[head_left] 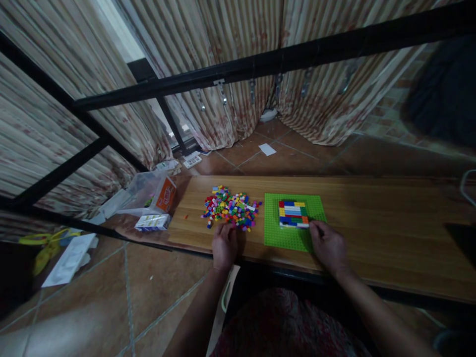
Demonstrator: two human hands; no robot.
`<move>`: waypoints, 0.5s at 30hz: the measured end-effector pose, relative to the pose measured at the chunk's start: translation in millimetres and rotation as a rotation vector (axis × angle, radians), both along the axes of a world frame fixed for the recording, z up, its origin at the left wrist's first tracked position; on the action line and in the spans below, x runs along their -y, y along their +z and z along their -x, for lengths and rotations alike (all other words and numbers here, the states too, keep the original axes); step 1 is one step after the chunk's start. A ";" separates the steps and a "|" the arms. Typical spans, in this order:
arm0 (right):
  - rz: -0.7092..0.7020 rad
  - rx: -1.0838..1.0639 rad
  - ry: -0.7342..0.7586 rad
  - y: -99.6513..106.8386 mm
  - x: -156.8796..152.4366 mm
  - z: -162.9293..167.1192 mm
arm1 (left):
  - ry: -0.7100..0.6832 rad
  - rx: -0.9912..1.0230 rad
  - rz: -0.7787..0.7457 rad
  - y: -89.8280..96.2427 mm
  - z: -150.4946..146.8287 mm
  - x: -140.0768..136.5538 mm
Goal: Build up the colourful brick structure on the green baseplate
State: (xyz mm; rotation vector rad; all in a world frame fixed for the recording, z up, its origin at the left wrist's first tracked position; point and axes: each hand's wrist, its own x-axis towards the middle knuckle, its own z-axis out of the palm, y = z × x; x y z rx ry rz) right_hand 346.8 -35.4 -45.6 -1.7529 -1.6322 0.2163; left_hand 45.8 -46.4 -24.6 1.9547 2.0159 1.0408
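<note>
A green baseplate lies on the wooden board, with a low rectangular build of toy bricks in red, blue, white, yellow, green and orange. My right hand rests over the plate's right edge, its fingers curled together at the build's near right corner. Whatever its fingertips hold, if anything, is hidden. To the left of the plate spreads a loose pile of small mixed-colour toy bricks. At the pile's near edge is my left hand, with fingers bent and closed; what is in them cannot be seen.
A clear plastic tub with an orange label and a small white box stand left of the pile. One orange brick lies apart. A black metal bar crosses beyond the wooden board, before striped curtains.
</note>
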 end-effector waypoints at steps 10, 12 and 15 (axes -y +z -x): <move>-0.003 -0.016 -0.014 1.6 1.2 2.1 | 0.026 -0.134 0.095 3.7 -8.1 -21.3; -0.003 -0.014 -0.009 1.3 1.1 2.1 | 0.002 -0.123 0.077 3.6 -8.3 -21.6; -0.013 -0.017 -0.004 1.6 0.9 2.1 | -0.009 -0.065 0.083 3.0 -6.6 -18.0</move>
